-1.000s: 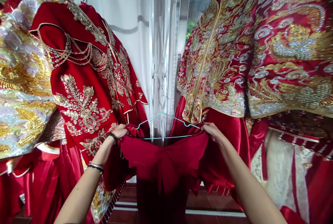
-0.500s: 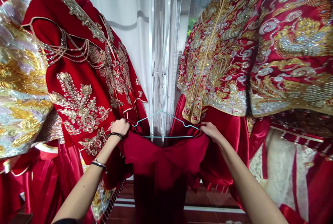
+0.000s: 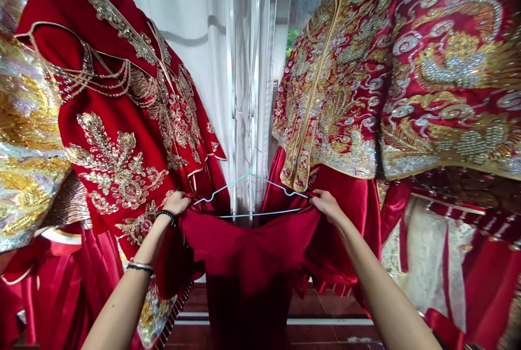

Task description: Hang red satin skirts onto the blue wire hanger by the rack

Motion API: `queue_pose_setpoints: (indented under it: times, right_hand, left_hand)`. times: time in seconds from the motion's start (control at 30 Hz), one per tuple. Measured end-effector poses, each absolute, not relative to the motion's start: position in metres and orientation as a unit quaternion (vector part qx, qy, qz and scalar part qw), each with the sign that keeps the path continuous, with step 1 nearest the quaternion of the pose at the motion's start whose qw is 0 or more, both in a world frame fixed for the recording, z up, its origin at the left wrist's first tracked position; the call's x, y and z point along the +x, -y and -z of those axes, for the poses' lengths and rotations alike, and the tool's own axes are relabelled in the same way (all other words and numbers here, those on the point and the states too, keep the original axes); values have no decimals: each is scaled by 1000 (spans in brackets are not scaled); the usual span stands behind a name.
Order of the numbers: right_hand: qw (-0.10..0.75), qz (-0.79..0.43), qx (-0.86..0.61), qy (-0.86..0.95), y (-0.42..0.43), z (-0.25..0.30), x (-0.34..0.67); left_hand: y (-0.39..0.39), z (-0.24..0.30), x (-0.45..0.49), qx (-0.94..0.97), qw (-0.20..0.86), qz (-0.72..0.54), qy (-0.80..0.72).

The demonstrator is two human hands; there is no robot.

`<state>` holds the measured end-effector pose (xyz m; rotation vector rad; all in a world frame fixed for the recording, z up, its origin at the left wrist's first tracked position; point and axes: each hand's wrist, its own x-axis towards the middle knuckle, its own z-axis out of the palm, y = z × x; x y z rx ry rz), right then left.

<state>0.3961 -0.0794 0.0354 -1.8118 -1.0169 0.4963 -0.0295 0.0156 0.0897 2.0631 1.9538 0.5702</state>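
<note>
Person's two arms in view. Left forearm is bare along its visible length. Black bead bracelet sits at the wrist, just behind the left hand; beads small, round, dark, glossy. Thin bangle lies farther from the left hand, mid-forearm: narrow bands, silver-toned with a dark edge. Right forearm and right hand, well apart from the left hand, are bare; nails too small to judge.
</note>
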Motion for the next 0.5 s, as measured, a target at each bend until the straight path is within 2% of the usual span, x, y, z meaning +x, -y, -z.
queue_pose_setpoints:
  times: [0.1,0.27,0.5]
  right_hand:
    - [538,-253,-702,393,77,-29,394]
    - [581,-294,-663,370,79,-20,390]
    - [626,-382,-593,334,98,1,386]
  left_hand:
    - [-16,-77,-39,689,182,-253,-654]
    - [-15,-63,-41,627,292,-367,-622]
    - [1,-45,-28,491,514,-457,-534]
